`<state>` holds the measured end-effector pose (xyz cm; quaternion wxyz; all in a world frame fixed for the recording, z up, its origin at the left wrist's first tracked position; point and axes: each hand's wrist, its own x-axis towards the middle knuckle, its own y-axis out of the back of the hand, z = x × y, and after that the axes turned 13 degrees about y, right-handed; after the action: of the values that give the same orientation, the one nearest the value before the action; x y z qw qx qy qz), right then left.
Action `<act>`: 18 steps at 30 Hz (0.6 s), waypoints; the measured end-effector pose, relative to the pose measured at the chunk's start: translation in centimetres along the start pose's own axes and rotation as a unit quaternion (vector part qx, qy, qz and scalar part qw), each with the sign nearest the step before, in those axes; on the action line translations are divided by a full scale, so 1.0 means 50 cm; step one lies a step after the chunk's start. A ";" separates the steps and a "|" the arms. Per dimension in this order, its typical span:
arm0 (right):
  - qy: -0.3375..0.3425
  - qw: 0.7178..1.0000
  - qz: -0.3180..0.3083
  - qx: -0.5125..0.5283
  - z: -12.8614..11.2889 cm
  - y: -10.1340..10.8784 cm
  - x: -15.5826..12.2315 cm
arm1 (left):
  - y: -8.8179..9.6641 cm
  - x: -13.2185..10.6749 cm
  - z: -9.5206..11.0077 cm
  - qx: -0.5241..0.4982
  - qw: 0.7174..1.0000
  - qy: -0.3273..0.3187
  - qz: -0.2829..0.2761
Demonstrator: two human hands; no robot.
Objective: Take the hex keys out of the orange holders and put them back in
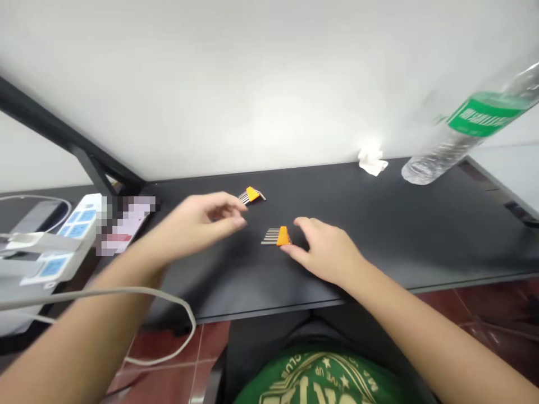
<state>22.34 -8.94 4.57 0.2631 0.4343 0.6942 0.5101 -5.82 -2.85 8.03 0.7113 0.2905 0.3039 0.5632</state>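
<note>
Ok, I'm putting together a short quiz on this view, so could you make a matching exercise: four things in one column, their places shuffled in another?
Things
1. Nearer hex key set
2. Farther hex key set
3. White tissue
4. Bottle

Places
A. Just left of the bottle
B. Next to the left hand
C. Far right of the four
D. Beside the right hand

Pairs: 1-D, 2-B, 3-A, 4-C

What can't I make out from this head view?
Bottle: top cut off by the head view's right edge.
Near orange holder and far orange holder: any markings too small, head view.
Pixelated item: details masked by pixelation, head view.
Right hand: palm hidden by its back, head view.
</note>
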 end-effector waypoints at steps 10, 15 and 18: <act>0.132 0.985 -0.039 -0.100 0.000 -0.112 0.080 | -0.153 0.074 -0.032 0.157 0.974 -0.134 -0.089; 0.196 0.976 -0.008 -0.095 0.031 -0.127 0.129 | -0.164 0.083 -0.059 0.118 0.987 -0.107 -0.020; 0.204 0.977 0.028 -0.056 0.039 -0.138 0.145 | -0.171 0.081 -0.067 0.101 0.990 -0.102 -0.011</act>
<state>18.11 -2.39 -1.99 0.1250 0.3248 0.6913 0.6332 -2.29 -0.34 -0.99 0.7117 0.4131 0.2882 0.4897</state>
